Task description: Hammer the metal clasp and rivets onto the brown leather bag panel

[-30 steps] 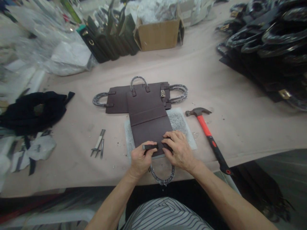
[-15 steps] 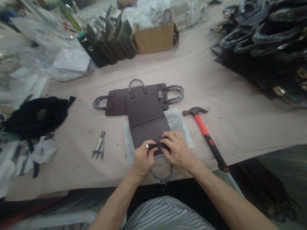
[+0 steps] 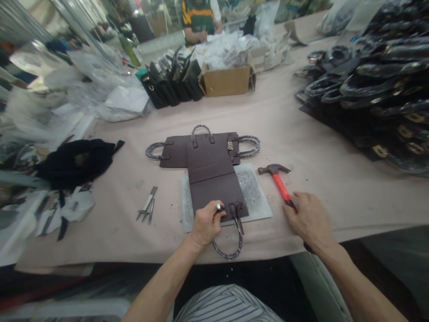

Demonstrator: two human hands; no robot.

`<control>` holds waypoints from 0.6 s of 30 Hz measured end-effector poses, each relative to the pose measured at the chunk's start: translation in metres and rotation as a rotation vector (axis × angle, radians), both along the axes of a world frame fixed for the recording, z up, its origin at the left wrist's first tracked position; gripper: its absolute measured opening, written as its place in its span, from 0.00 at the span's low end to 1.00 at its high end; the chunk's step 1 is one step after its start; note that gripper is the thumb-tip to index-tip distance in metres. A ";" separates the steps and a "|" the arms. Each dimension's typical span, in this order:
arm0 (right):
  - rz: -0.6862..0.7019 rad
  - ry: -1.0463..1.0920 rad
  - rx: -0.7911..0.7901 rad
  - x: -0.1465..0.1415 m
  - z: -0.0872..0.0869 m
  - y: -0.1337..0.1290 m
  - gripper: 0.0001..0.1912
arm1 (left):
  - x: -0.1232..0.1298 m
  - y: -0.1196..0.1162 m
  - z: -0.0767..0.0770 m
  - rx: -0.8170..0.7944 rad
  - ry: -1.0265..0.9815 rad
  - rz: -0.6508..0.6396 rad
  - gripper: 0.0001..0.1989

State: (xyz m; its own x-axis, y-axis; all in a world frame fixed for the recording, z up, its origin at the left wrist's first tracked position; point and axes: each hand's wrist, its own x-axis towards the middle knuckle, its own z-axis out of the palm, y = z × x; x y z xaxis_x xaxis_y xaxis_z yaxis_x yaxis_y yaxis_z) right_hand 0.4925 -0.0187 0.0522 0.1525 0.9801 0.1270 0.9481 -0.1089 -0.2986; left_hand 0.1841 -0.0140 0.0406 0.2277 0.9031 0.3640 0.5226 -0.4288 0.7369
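Observation:
My left hand (image 3: 207,223) is closed around a short dark tool with a bright metal end (image 3: 219,207), probably a punch. It rests at the near edge of a dark brown leather bag panel (image 3: 214,192). Just right of the tool, a plastic-wrapped handle (image 3: 228,256) loops toward me from a strap tab (image 3: 236,209). My right hand (image 3: 310,221) is wrapped over the grip of a claw hammer (image 3: 281,184), which lies on the table with its head pointing away. A pale, worn slab (image 3: 251,188) lies under the panel.
Left of the panel lie a pronged punch (image 3: 147,203) and a thin metal rod (image 3: 151,212). Black cloth (image 3: 77,161) sits farther left. A cardboard box (image 3: 226,82), dark bags (image 3: 170,82) and a person (image 3: 203,22) are at the back. Wrapped handles (image 3: 368,85) pile up at right.
My right hand has left the leather panel and moved right onto the hammer grip. My left hand stays at the panel edge with its tool. The view has tilted up.

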 end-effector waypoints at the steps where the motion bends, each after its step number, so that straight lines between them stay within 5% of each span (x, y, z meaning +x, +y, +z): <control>1: -0.042 0.021 -0.105 0.008 0.000 0.001 0.14 | 0.001 0.000 0.000 -0.008 -0.013 0.007 0.06; 3: -0.155 0.264 -0.298 0.015 0.003 0.006 0.08 | 0.002 0.001 -0.002 -0.033 -0.043 0.024 0.07; 7: -0.319 1.125 -0.629 0.004 0.024 0.020 0.08 | 0.003 0.002 -0.005 -0.047 -0.076 0.027 0.06; 9: -0.303 1.264 -0.678 -0.008 0.040 0.024 0.07 | 0.003 0.003 -0.006 -0.041 -0.073 0.022 0.05; 14: -0.188 1.199 -0.464 -0.040 0.089 0.008 0.17 | 0.003 0.005 -0.007 -0.030 -0.075 0.013 0.06; 18: 0.167 0.637 -0.081 -0.052 0.126 -0.015 0.23 | 0.003 0.004 -0.008 -0.018 -0.070 0.022 0.05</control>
